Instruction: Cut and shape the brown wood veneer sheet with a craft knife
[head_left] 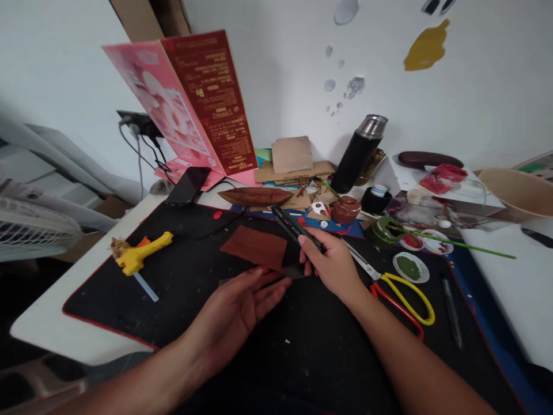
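1. black mat [319, 351] with a red edge covers most of the white table [38, 325]; a few pale specks lie on it.
2. white wall [280, 75] behind. fan [38, 233] at the far left. pink-and-red folded card [211, 104] stands upright at the back; black flask [356, 155] stands further right.
3. yellow glue gun [144, 253] lies on the mat's left part. scissors [375, 274] with red and yellow handles lie to the right, near the forearm.
4. black printed tool [287, 222]: in the right hand [332, 265], above the mat, pinched between thumb and fingers. long axis slants; the free end points away from the person and leftward.
5. brown sheet [254, 248]: on the mat, just beyond the left hand [235, 305]. long axis roughly left to right, right end slightly nearer the person.
6. left hand: palm partly turned up, fingers loosely extended, close together. cannot tell whether they pinch anything.
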`<state>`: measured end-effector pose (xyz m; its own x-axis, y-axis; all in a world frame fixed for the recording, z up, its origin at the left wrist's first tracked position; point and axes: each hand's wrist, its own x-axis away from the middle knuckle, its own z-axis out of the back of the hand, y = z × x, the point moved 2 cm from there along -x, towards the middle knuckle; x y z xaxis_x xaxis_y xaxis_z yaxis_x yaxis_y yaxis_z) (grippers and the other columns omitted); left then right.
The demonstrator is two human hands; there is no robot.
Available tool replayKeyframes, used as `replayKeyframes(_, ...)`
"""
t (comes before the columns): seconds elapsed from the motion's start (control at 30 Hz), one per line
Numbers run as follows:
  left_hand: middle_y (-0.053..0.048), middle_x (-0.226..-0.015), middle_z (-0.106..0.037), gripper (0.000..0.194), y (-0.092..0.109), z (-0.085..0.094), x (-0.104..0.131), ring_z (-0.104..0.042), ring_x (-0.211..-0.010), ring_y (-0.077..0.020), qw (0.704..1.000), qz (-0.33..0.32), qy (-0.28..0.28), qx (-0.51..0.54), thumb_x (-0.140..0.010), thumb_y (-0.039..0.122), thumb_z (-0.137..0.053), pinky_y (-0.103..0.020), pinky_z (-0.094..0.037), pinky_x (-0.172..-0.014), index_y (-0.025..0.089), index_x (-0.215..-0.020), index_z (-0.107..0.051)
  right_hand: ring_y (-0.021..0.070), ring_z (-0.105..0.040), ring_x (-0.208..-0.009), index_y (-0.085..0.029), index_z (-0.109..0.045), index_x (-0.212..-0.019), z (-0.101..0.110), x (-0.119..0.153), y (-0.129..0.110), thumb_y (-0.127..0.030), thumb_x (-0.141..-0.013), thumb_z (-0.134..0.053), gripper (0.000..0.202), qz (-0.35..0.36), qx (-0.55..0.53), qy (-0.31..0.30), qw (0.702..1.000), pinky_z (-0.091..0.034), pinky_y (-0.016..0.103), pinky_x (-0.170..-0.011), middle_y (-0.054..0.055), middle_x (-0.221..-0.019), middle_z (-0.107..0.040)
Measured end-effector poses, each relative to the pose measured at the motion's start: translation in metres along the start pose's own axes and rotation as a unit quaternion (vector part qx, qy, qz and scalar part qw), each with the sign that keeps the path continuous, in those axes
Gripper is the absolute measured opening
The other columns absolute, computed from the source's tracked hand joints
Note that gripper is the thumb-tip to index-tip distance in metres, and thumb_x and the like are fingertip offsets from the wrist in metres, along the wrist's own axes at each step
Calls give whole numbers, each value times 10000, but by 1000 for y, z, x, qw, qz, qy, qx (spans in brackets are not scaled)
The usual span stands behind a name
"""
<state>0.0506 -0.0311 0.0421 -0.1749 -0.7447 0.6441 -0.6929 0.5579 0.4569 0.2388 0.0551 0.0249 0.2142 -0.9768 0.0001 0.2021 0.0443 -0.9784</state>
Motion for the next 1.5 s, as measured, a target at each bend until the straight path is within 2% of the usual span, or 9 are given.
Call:
replayKeyframes(0.13,-205,-1334,-711,235,-11,0,5,-716,-1217,-311,989,64,-112,-70,-949,227,-689,-368,-586,-1039,107,-1150,-703,116,-580,-434,-174,-718,-1221,1,-1,-2,-547,-958,-617,467,-4,-15,13,1000,-415,218,-404,-34,-642,-627)
replayKeyframes(0.23,-159,-1259,-742,314,-10,3,15,-758,-1074,-279,943,53,-200,-260,-937,363,-721,-382,-613,-927,161,-1176,-694,114,-577,-433,-169,-721,-1234,3,-1,-3,-542,-955,-616,478,-5,-16,22,1000,-410,220,-404,-34,-637,-626)
replayKeyframes(0.3,-99,-1162,-760,264,0,8,18,-736,-1042,-255,867,-66,-191,-455,-949,392,-694,-380,-603,-897,210,-1140,-715,112,-579,-435,-167,-725,-1230,3,-2,-3,-531,-957,-612,469,-4,-13,23,1000,-408,221,-406,-32,-637,-627)
replayKeyframes(0.4,-66,-1194,-728,214,25,19,20,-660,-1161,-269,666,-328,-86,-664,-960,336,-651,-454,-522,-1047,264,-1150,-716,112,-582,-433,-167,-725,-1234,3,-2,-3,-520,-957,-609,464,-5,-12,27,1000,-407,226,-406,-33,-637,-625)
replayKeyframes(0.47,-61,-1185,-718,221,38,27,16,-655,-1138,-267,577,-394,-50,-714,-973,351,-641,-451,-531,-1021,269,-1170,-697,112,-586,-431,-166,-725,-1232,3,-2,-2,-508,-957,-609,454,-7,-14,30,999,-410,231,-409,-32,-640,-625)
replayKeyframes(0.6,-78,-1182,-707,236,58,24,-5,-643,-1133,-261,484,-458,-42,-745,-1020,357,-583,-438,-533,-1006,227,-1193,-677,109,-591,-430,-172,-726,-1229,0,-1,1,-490,-968,-612,427,1,-17,24,1000,-432,234,-428,-34,-649,-633)
replayKeyframes(0.8,-109,-1154,-703,200,69,-24,-70,-623,-1124,-288,389,-440,-50,-808,-985,250,-603,-476,-498,-1043,169,-1141,-698,110,-586,-424,-172,-721,-1219,2,-1,1,-537,-957,-627,458,2,-22,42,999,-385,216,-393,-36,-638,-629)
replayKeyframes(0.97,-132,-1158,-700,158,68,-39,-102,-624,-1141,-324,387,-425,-59,-816,-927,271,-667,-514,-491,-1046,172,-1042,-710,107,-581,-425,-177,-724,-1193,3,-3,1,-523,-967,-612,428,2,-27,44,999,-398,214,-398,-34,-647,-631)
replayKeyframes(1.5,-82,-1149,-761,238,77,-39,-125,-694,-1072,-279,478,-380,-100,-786,-866,230,-702,-456,-543,-990,212,-1101,-730,99,-585,-442,-202,-726,-1224,2,-2,5,-484,-994,-593,387,10,5,21,1000,-450,214,-446,-40,-663,-637)
